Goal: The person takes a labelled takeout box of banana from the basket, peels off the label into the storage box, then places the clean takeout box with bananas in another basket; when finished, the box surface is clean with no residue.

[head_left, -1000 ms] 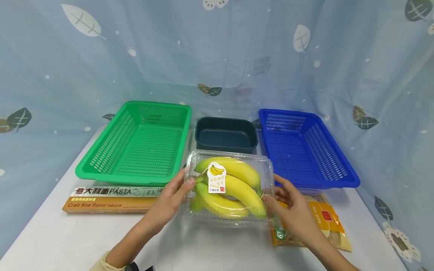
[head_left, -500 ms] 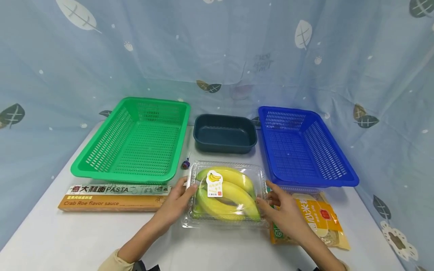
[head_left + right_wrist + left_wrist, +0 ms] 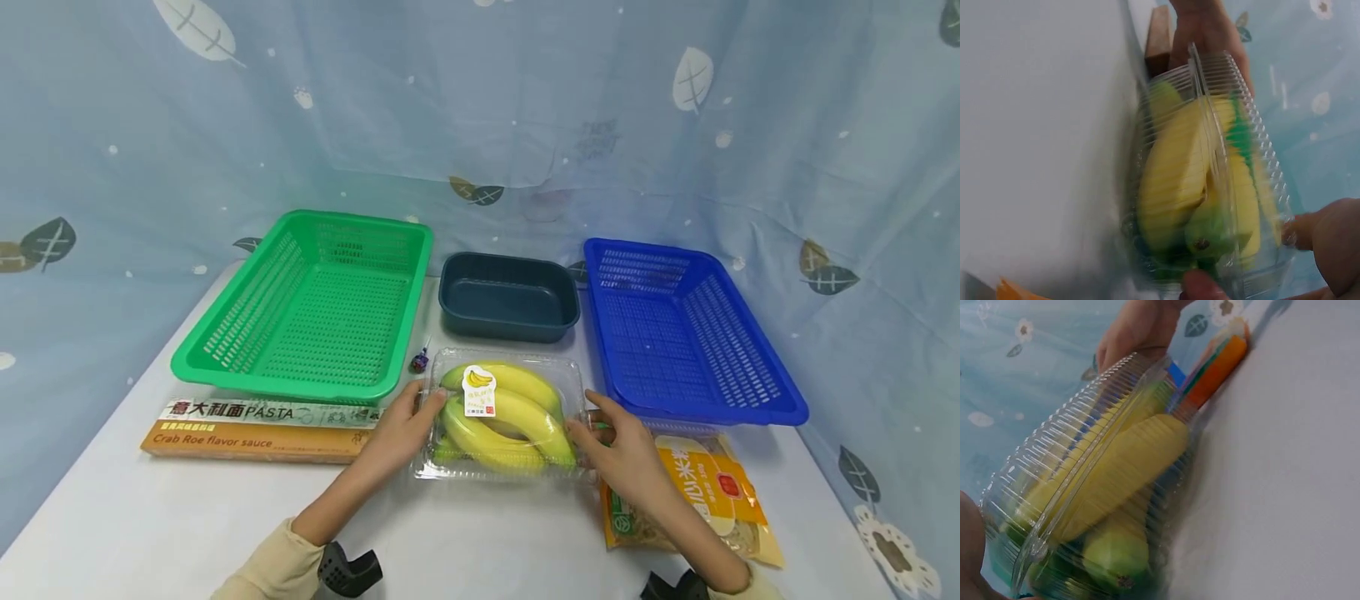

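A clear plastic clamshell box (image 3: 525, 358) of yellow-green bananas (image 3: 517, 410) lies at the middle front of the table, a white banana label (image 3: 478, 392) on its lid. My left hand (image 3: 397, 433) grips its left end, thumb over the lid's edge. At the opposite end my right hand (image 3: 626, 458) holds it the same way, thumb on the near corner. Both wrist views show the ribbed side of the box (image 3: 1054, 444) close up, its underside right at the white tabletop (image 3: 1041, 156).
A green basket (image 3: 300, 385) stands back left, a dark blue tub (image 3: 510, 327) back centre, a blue basket (image 3: 697, 408) back right. A pasta box (image 3: 255, 442) lies left. A noodle bag (image 3: 720, 492) lies right, partly under my right forearm. A small lollipop (image 3: 419, 361) is near the green basket.
Both hands have lowered the banana box to the table, keeping hold of its ends. The lollipop, hidden behind the box at first, has come into view. The head view has shifted slightly.
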